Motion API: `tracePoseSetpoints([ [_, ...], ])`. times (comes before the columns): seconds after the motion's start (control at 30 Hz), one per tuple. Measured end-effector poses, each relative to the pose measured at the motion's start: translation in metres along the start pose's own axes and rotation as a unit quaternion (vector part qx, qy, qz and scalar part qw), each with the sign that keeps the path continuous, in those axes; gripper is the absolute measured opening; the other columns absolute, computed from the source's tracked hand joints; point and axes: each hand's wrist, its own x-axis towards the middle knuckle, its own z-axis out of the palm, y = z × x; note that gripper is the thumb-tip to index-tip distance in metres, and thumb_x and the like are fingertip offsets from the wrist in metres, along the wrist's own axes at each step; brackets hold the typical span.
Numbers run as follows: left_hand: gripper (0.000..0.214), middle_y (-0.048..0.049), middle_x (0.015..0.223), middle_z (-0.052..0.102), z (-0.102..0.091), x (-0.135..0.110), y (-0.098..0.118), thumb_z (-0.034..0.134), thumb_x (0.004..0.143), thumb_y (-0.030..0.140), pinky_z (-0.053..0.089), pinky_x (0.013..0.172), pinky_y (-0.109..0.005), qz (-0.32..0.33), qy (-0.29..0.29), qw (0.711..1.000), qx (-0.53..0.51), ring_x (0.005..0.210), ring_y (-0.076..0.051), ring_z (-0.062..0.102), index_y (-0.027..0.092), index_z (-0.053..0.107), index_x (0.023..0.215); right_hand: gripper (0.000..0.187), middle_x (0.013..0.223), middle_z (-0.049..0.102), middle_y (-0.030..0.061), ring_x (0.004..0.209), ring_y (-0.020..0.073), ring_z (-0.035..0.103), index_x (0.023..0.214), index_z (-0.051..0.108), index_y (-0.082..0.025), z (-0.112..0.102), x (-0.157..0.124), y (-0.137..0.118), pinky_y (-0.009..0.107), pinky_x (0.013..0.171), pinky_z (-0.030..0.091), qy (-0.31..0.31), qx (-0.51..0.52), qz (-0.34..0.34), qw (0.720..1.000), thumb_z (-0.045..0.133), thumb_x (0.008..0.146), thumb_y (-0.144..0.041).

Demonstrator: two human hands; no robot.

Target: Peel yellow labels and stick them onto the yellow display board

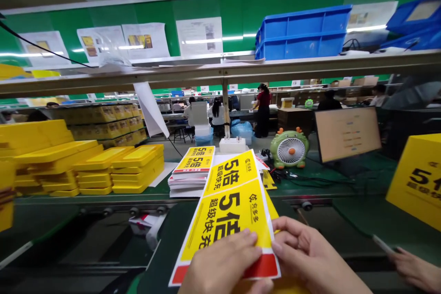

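A yellow label sheet (237, 211) with black Chinese print, a red strip and a white border slants up in front of me. My left hand (223, 262) lies across its lower part, fingers bent over the printed face and thumb near the bottom edge. At the sheet's right edge, my right hand (299, 248) pinches the border between thumb and fingers. Part of a yellow surface shows under and beside the sheet; my hands hide most of it. Just beyond is a stack of similar label sheets (195, 158).
Stacked yellow boxes (138, 170) stand at left. A green fan (291, 149) and a monitor (347, 133) are behind the belt. At right are a yellow box (418, 179) and another person's hand (415, 266) with a thin object. A blue crate (303, 32) sits on the overhead shelf.
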Motion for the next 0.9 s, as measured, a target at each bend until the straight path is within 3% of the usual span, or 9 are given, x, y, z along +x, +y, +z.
tracePoseSetpoints([
  [0.07, 0.022, -0.0056, 0.103, 0.067, -0.006, 0.004, -0.002, 0.055, 0.09, 0.03, 0.048, 0.092, -0.017, -0.038, -0.034, 0.998, -0.028, 0.096, -0.013, 0.063, 0.014, 0.06, 0.105, 0.031, 0.077, 0.066, 0.0005, 0.071, 0.0101, 0.064, 0.095, 0.057, -0.016, 0.003, 0.001, -0.001, 0.017, 0.068, 0.049, -0.012, -0.048, -0.009, 0.999, 0.075, 0.074, -0.03],
  [0.2, 0.019, -0.0038, 0.097, 0.068, -0.019, 0.013, 0.003, 0.057, 0.089, 0.019, 0.049, 0.086, -0.01, -0.057, -0.012, 0.998, -0.021, 0.087, -0.009, 0.065, 0.012, 0.058, 0.106, 0.026, 0.078, 0.069, 0.0019, 0.076, 0.0102, 0.064, 0.09, 0.056, -0.016, 0.017, 0.009, -0.009, 0.017, 0.074, 0.048, -0.066, -0.113, -0.02, 0.991, 0.073, 0.076, -0.03],
  [0.43, 0.024, -0.0128, 0.1, 0.067, -0.048, -0.006, 0.007, 0.039, 0.09, 0.005, 0.056, 0.078, -0.024, -0.006, -0.072, 0.977, 0.201, 0.088, -0.017, 0.065, 0.004, 0.057, 0.106, 0.022, 0.071, 0.069, 0.0009, 0.072, 0.0106, 0.064, 0.08, 0.057, -0.015, 0.055, 0.04, -0.019, 0.019, 0.069, 0.047, -0.114, -0.19, -0.012, 0.975, 0.073, 0.073, -0.028],
  [0.6, 0.021, -0.0045, 0.101, 0.066, -0.082, -0.027, 0.001, 0.043, 0.093, 0.013, 0.048, 0.085, -0.015, -0.093, -0.047, 0.974, 0.2, 0.088, -0.01, 0.064, 0.011, 0.057, 0.11, 0.024, 0.068, 0.067, 0.0018, 0.065, 0.0096, 0.062, 0.081, 0.057, -0.013, 0.092, 0.071, -0.008, 0.021, 0.066, 0.047, -0.168, -0.169, 0.047, 0.97, 0.073, 0.07, -0.028],
  [0.7, 0.018, 0.0018, 0.098, 0.067, -0.1, -0.04, 0.0, 0.046, 0.094, 0.021, 0.048, 0.076, -0.011, -0.18, -0.039, 0.964, 0.193, 0.081, -0.008, 0.064, 0.019, 0.058, 0.107, 0.021, 0.065, 0.065, -0.0005, 0.06, 0.0078, 0.06, 0.08, 0.057, -0.011, 0.118, 0.082, 0.002, 0.022, 0.067, 0.049, -0.166, -0.139, 0.108, 0.97, 0.072, 0.067, -0.015],
  [0.77, 0.018, 0.0011, 0.096, 0.068, -0.108, -0.05, 0.003, 0.044, 0.095, 0.021, 0.049, 0.071, -0.015, -0.196, -0.046, 0.953, 0.227, 0.078, -0.01, 0.065, 0.019, 0.059, 0.105, 0.016, 0.064, 0.064, -0.0015, 0.059, 0.0065, 0.059, 0.079, 0.056, -0.011, 0.131, 0.085, 0.01, 0.02, 0.065, 0.048, -0.169, -0.176, 0.127, 0.962, 0.068, 0.068, -0.007],
  [0.9, 0.02, -0.0024, 0.09, 0.068, -0.117, -0.067, 0.017, 0.041, 0.094, 0.015, 0.048, 0.07, -0.017, -0.194, -0.036, 0.939, 0.282, 0.074, -0.011, 0.065, 0.013, 0.06, 0.103, 0.009, 0.072, 0.068, 0.0032, 0.071, 0.0151, 0.064, 0.079, 0.054, -0.015, 0.145, 0.084, 0.025, 0.024, 0.065, 0.046, -0.222, -0.328, 0.056, 0.917, 0.06, 0.075, -0.01],
])
